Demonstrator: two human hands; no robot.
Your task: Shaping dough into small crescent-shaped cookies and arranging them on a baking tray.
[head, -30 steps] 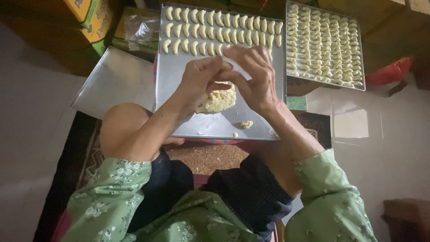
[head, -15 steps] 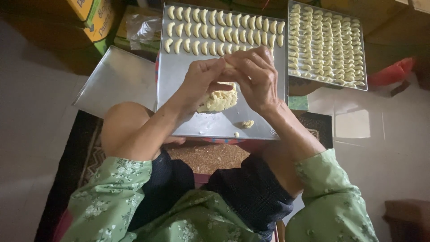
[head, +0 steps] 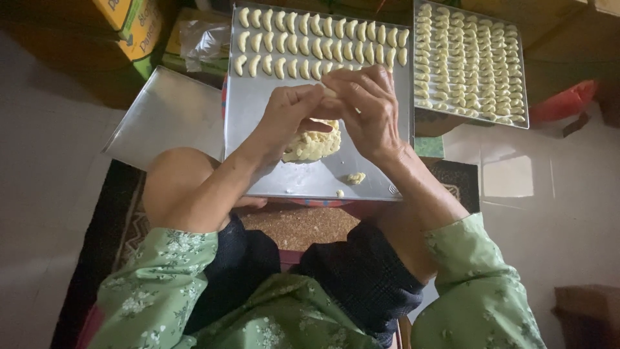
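My left hand (head: 284,119) and my right hand (head: 365,106) meet above a metal tray (head: 258,174), fingertips pinched together on a small piece of pale dough (head: 330,92). Under the hands a lump of the same dough (head: 313,143) lies on the tray, partly hidden by my fingers. Three rows of crescent-shaped dough pieces (head: 310,39) line the tray's far end. A small dough scrap (head: 354,178) and a crumb lie near the tray's front edge.
A second metal tray (head: 471,58) packed with several rows of crescents sits at the far right. An empty metal tray (head: 165,119) lies to the left. Cardboard boxes (head: 129,26) and a plastic bag (head: 203,39) stand behind. My knees frame a patterned mat (head: 303,226).
Both hands stay together over the dough lump, shifting slightly toward the far rows while the fingers work the small piece. The trays have not moved.
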